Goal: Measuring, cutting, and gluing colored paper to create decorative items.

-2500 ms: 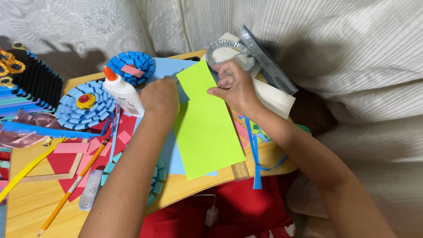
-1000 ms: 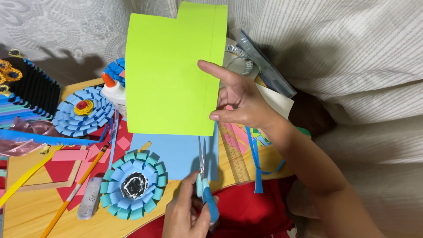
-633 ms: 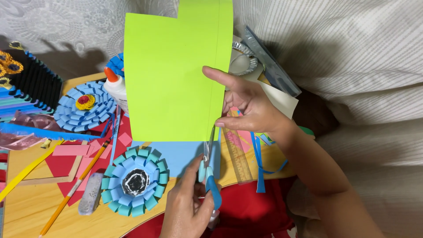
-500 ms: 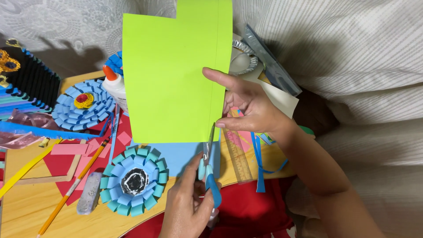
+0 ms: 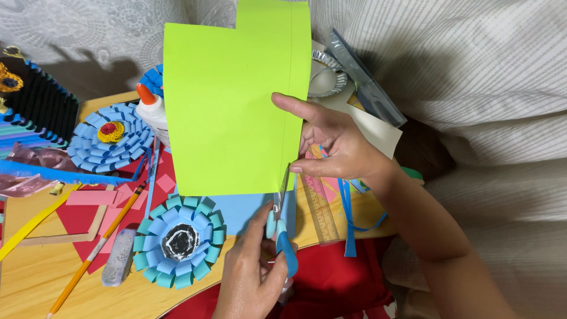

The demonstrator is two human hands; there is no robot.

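L hand grips scissors, blades up at green paper bottom edge; R hand fingers pinch sheet's right side

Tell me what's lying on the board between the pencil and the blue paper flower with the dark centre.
In the head view, a grey eraser lies between the pencil and the blue paper flower, apart from both as far as shows.

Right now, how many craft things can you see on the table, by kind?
Paper flowers: 2, one by the glue, one by the scissors
Green sheet: 1
Scissors: 1
Glue bottle: 1
Pencil: 1
Ruler: 1
Eraser: 1
Total: 8
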